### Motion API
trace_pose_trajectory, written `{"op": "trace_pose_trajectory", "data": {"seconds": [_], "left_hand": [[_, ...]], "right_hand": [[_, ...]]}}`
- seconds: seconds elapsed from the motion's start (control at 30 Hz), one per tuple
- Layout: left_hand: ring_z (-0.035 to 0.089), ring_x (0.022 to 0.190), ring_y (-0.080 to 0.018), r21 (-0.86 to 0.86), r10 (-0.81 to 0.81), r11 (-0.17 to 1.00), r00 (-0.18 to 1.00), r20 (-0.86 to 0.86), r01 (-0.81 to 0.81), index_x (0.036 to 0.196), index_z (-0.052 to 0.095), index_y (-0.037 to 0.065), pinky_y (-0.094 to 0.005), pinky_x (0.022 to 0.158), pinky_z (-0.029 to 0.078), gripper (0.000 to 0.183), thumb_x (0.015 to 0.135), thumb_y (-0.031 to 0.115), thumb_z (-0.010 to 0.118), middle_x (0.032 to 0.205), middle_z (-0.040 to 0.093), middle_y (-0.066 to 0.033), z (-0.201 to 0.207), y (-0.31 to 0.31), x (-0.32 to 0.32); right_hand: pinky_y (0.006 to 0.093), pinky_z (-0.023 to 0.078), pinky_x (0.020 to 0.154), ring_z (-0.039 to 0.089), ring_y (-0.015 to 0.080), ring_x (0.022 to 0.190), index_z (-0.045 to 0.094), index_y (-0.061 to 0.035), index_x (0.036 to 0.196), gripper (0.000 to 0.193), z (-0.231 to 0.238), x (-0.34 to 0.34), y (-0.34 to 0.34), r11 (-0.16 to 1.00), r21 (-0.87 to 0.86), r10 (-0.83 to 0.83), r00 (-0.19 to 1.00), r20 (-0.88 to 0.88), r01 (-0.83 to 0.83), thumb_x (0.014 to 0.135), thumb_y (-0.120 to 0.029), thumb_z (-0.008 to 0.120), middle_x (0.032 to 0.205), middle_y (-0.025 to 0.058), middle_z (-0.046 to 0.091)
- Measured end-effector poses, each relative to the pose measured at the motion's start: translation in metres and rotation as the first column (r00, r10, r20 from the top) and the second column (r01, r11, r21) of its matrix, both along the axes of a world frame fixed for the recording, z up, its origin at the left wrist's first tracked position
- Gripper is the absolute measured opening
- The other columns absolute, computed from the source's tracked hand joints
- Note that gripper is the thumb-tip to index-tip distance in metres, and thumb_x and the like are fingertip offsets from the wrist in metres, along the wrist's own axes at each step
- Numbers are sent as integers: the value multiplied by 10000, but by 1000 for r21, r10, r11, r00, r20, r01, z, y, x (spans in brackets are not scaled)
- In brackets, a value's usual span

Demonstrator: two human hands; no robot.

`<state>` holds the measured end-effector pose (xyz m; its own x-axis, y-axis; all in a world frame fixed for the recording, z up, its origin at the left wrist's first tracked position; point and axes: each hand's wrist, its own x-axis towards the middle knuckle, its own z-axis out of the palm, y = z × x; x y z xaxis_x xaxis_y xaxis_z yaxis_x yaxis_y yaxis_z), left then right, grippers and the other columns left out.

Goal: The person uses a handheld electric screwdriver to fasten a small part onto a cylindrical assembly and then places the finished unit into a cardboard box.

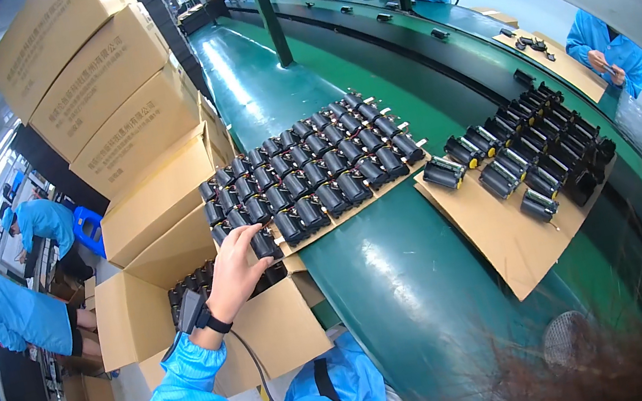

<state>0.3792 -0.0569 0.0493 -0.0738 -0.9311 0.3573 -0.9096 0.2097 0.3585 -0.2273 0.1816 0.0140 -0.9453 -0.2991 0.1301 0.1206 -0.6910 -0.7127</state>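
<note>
Though aslant, black cylinder (265,245) lengthwise forward.

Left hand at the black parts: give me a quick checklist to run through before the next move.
1. Left hand on the corner black part: ok, grip spans it.
2. Firmness of that grip: cannot tell.
3. Right hand visible: not ok, out of view.
4. Open carton unobstructed: not ok, left forearm crosses it.
5. Black cable clear of the tabletop rows: ok, hanging by the carton.

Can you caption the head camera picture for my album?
Left grip on one black cylinder, beside neat rows of more on cardboard.
</note>
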Motion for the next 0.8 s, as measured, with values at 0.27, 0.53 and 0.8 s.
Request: {"op": "trace_pose_trajectory", "data": {"seconds": [0.27, 0.53, 0.8], "left_hand": [[540, 1306, -373, -155, 37, 988, 986, 164, -11, 1380, 607, 69, -488, 1104, 421, 685, 743, 137, 850, 1381, 600, -146, 2, -13, -25], [495, 1398, -363, -216, -637, 742, 768, 66, 634, 1351, 592, 53, -473, 1169, 371, 540, 850, 120, 783, 1462, 549, -156, 36, -86, -202], [618, 1189, -417, -26, -782, 621, 617, -84, 783, 973, 577, 31, -462, 997, 495, 268, 797, 24, 779, 1246, 659, -203, 8, -179, -252]], "right_hand": [[244, 387, 471, 474, 107, 557, 563, -57, 1185, 668, -1, -8, 20, 999, -50, -5, 1000, 8, 5, 1043, -701, 456, 745, 30, 525], [236, 364, 467, 450, 109, 518, 567, -61, 1180, 673, -6, -13, 50, 1000, 11, -7, 999, -37, 7, 1047, -707, 437, 727, 28, 515], [280, 344, 478, 444, 129, 552, 569, -141, 1123, 783, 0, -11, 47, 1000, 6, 14, 1000, -12, -14, 889, -886, 498, 682, 1, 482]]}}
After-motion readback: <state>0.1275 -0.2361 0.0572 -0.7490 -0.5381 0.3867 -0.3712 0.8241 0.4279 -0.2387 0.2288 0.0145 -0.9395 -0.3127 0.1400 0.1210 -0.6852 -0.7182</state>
